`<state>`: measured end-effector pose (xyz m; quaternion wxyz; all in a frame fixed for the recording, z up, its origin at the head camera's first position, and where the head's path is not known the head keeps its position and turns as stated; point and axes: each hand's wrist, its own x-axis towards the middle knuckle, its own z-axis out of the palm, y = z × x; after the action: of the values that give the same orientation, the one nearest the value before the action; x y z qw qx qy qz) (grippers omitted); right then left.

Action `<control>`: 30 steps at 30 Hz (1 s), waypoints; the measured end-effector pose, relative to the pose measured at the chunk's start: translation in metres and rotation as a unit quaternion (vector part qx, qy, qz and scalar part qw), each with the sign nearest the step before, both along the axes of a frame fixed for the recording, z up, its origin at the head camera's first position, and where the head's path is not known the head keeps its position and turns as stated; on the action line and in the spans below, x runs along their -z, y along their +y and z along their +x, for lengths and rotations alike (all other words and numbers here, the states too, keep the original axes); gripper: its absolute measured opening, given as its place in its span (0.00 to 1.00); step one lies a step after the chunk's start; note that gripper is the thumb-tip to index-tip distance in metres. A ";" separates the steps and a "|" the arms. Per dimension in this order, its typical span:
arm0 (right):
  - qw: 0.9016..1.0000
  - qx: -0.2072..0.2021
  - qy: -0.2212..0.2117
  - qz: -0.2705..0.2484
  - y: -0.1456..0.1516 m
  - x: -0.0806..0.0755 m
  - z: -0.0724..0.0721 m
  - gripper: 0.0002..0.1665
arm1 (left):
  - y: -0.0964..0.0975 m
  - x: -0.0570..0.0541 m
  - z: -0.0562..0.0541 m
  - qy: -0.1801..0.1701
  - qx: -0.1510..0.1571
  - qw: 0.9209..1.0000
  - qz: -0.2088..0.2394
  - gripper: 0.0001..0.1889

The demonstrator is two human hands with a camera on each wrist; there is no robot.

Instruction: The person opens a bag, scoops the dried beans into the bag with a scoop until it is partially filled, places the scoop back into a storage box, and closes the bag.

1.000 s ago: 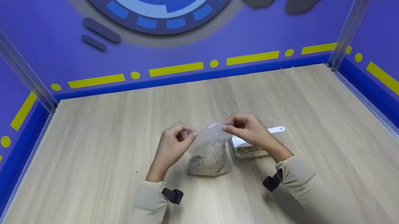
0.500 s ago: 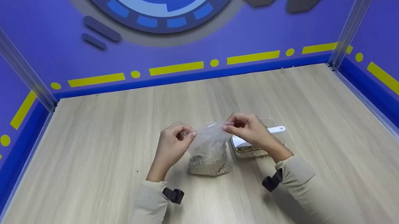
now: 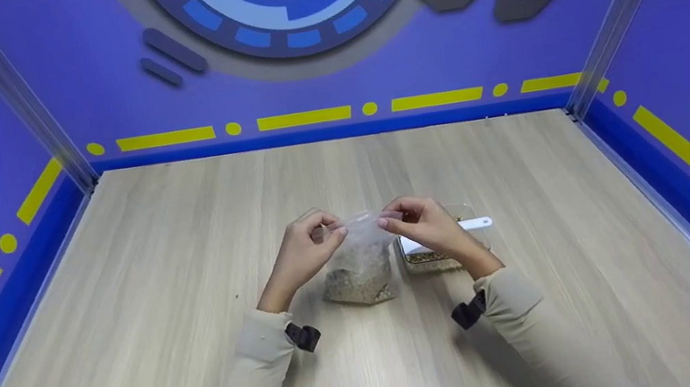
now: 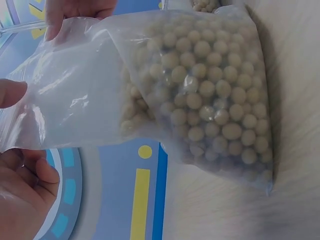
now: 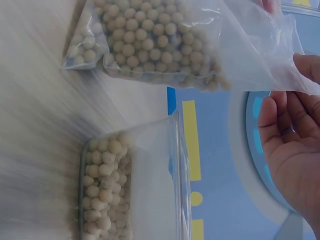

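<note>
A clear plastic zip bag [image 3: 358, 274] stands on the table, its lower part full of small round beige balls [image 4: 215, 90]. My left hand [image 3: 304, 250] pinches the bag's top edge at the left corner between thumb and fingers. At the right corner my right hand [image 3: 427, 225] pinches the same edge. Whether the bag's mouth is sealed I cannot tell. Close to the bag on the right, partly behind my right hand, is a clear container [image 5: 155, 170] holding more of the balls. A white scoop [image 3: 478, 223] lies across its top.
The wood-grain table [image 3: 159, 285] is bounded by blue panels [image 3: 329, 95] at the back and both sides. The container stands just right of the bag, under my right forearm and hand.
Both hands have come slightly closer together along the bag's top edge. The bag's base, the container and the scoop have stayed where they were.
</note>
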<state>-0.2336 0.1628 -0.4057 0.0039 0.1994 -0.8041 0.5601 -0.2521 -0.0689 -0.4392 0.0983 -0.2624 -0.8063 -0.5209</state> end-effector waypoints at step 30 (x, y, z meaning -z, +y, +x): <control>0.998 0.013 0.056 0.033 -0.010 0.001 0.006 0.08 | 0.002 0.002 0.000 0.021 -0.016 1.000 0.003 0.03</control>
<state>-0.2278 0.1527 -0.4067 0.0498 0.2202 -0.8232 0.5210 -0.2523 -0.0666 -0.4416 0.1245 -0.2599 -0.8067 -0.5159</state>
